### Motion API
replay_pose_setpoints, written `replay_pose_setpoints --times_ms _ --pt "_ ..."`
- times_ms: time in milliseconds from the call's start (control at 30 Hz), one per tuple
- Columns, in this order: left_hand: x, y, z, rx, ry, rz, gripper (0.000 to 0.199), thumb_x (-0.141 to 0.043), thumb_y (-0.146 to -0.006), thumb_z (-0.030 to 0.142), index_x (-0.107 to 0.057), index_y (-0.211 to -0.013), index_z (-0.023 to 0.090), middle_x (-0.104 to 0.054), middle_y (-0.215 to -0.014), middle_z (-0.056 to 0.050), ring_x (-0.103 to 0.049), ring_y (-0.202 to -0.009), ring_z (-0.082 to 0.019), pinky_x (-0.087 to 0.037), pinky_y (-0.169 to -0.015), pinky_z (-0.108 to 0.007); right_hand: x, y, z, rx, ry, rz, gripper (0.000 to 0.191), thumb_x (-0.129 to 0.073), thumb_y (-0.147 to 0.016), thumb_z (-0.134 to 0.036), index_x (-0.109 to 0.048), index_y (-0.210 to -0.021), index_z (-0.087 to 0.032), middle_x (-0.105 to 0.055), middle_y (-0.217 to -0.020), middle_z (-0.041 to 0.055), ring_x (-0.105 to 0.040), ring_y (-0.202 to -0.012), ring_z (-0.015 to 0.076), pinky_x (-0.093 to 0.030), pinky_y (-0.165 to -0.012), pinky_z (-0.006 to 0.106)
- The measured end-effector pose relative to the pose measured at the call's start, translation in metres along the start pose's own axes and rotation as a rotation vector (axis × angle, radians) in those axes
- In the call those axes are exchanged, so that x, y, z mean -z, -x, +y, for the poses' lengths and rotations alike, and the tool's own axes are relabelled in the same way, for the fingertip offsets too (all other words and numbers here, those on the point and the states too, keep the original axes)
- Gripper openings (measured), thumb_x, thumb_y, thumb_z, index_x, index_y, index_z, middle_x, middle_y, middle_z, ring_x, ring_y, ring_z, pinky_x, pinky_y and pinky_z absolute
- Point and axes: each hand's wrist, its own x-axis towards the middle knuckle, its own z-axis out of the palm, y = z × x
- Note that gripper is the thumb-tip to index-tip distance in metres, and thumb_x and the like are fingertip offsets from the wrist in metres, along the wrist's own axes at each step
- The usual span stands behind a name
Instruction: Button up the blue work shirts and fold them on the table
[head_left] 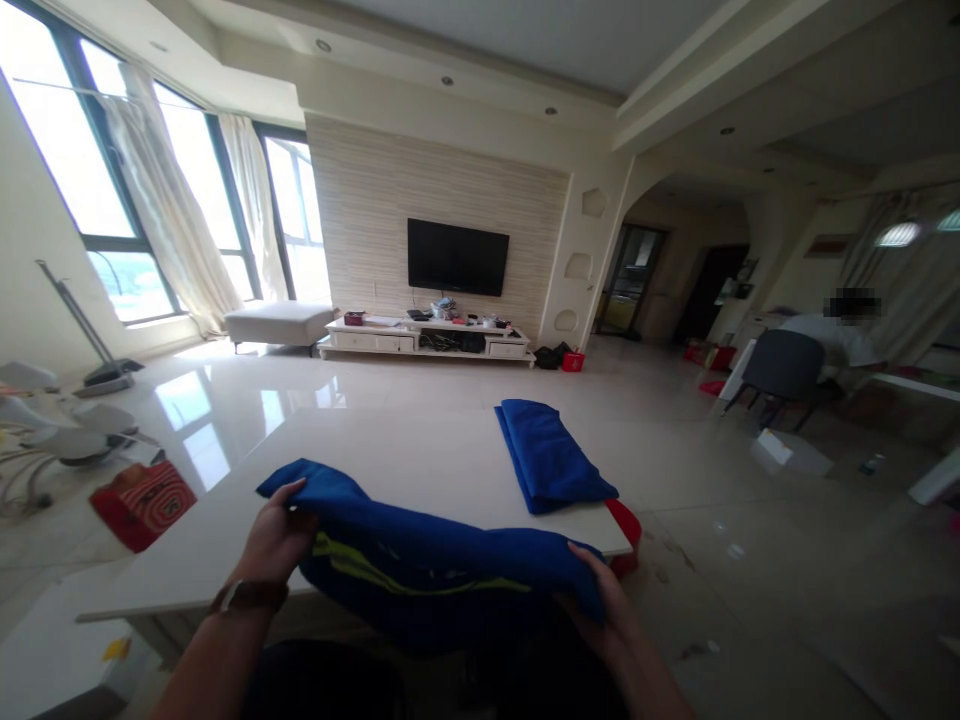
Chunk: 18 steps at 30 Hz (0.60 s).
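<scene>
A blue cloth garment (442,565) with a yellow-green stripe is stretched between my two hands, over the near edge of a white table (375,440). My left hand (281,535) is closed on its left end, thumb on top; a dark watch is on that wrist. My right hand (606,600) grips the right end, its fingers partly hidden behind the cloth. The garment's middle sags and its lower part hangs in shadow near my lap. On the table's right side lies a folded blue cloth (551,455), apart from the held one.
A red bag (142,503) is on the floor at the left. Something red (624,535) shows beside the table's right corner. Farther back are a TV stand (427,343), a white ottoman (279,325) and a person seated on a grey chair (784,362).
</scene>
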Motion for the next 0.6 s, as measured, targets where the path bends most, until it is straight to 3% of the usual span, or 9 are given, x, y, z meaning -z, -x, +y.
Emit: replay_pose_setpoints --times_ms 100,267,333,367,400,467,533,600 --pt "-0.08 -0.021 -0.014 0.026 -0.015 -0.11 0.021 -0.054 -0.089 0.006 -0.048 -0.073 0.018 -0.053 -0.061 0.003 -0.054 -0.051 -0.007 -0.05 -0.053 -0.015 -0.014 -0.021 -0.052 0.073 -0.014 0.047 0.047 -0.085 -0.073 -0.023 -0.064 -0.115 -0.023 -0.077 -0.091 -0.0014 -0.074 -0.079 0.0198 -0.063 -0.066 0.029" --pt "-0.27 -0.072 -0.034 0.006 0.026 -0.354 0.017 -0.056 -0.095 0.015 -0.053 -0.078 0.017 -0.057 -0.069 0.0 -0.058 -0.062 -0.009 -0.053 -0.068 -0.018 -0.036 -0.064 -0.171 0.368 -0.106 0.092 0.025 -0.077 -0.08 -0.02 -0.067 -0.103 -0.022 -0.077 -0.086 -0.003 -0.072 -0.071 0.0141 -0.064 -0.067 0.025" --pt "-0.331 -0.095 -0.04 -0.041 0.055 -0.434 0.013 -0.055 -0.098 0.023 -0.056 -0.088 0.015 -0.063 -0.081 -0.004 -0.063 -0.073 -0.009 -0.054 -0.078 -0.019 -0.038 -0.087 -0.203 0.476 -0.129 0.083 0.024 -0.077 -0.082 -0.024 -0.068 -0.103 -0.023 -0.077 -0.087 -0.003 -0.072 -0.073 0.014 -0.064 -0.068 0.024" --pt "-0.352 -0.105 -0.045 -0.061 0.062 -0.457 0.015 -0.052 -0.099 0.027 -0.057 -0.093 0.015 -0.065 -0.088 -0.005 -0.064 -0.077 -0.009 -0.053 -0.081 -0.019 -0.039 -0.101 -0.212 0.51 -0.126 0.088 0.026 -0.077 -0.081 -0.026 -0.068 -0.105 -0.023 -0.078 -0.088 -0.0027 -0.073 -0.075 0.0143 -0.064 -0.068 0.024" --pt "-0.367 -0.116 -0.05 -0.077 0.056 -0.474 0.017 -0.05 -0.101 0.031 -0.057 -0.098 0.016 -0.066 -0.096 -0.007 -0.064 -0.082 -0.01 -0.053 -0.084 -0.021 -0.039 -0.116 -0.214 0.526 -0.115 0.102 0.028 -0.077 -0.081 -0.028 -0.067 -0.107 -0.023 -0.078 -0.089 -0.0022 -0.073 -0.076 0.0148 -0.063 -0.068 0.024" --pt "-0.374 -0.133 -0.068 -0.09 -0.005 -0.487 0.02 -0.049 -0.101 0.036 -0.056 -0.107 0.018 -0.065 -0.113 -0.009 -0.066 -0.09 -0.011 -0.052 -0.09 -0.024 -0.039 -0.153 -0.203 0.516 -0.065 0.17 0.032 -0.076 -0.082 -0.032 -0.067 -0.112 -0.024 -0.078 -0.092 -0.001 -0.074 -0.081 0.016 -0.063 -0.069 0.025" --pt "-0.355 -0.145 -0.093 -0.073 -0.112 -0.49 0.02 -0.056 -0.096 0.033 -0.055 -0.111 0.02 -0.061 -0.127 -0.011 -0.066 -0.099 -0.014 -0.051 -0.095 -0.03 -0.04 -0.195 -0.172 0.456 0.028 0.275 0.031 -0.068 -0.088 -0.037 -0.065 -0.116 -0.026 -0.078 -0.096 0.0006 -0.074 -0.087 0.0169 -0.063 -0.072 0.026" --pt "-0.313 -0.15 -0.125 -0.028 -0.222 -0.503 0.025 -0.068 -0.087 0.025 -0.057 -0.109 0.02 -0.059 -0.134 -0.012 -0.067 -0.104 -0.018 -0.05 -0.098 -0.034 -0.042 -0.235 -0.128 0.372 0.137 0.355 0.028 -0.056 -0.094 -0.038 -0.062 -0.119 -0.026 -0.078 -0.1 0.0033 -0.074 -0.093 0.0183 -0.063 -0.075 0.03"
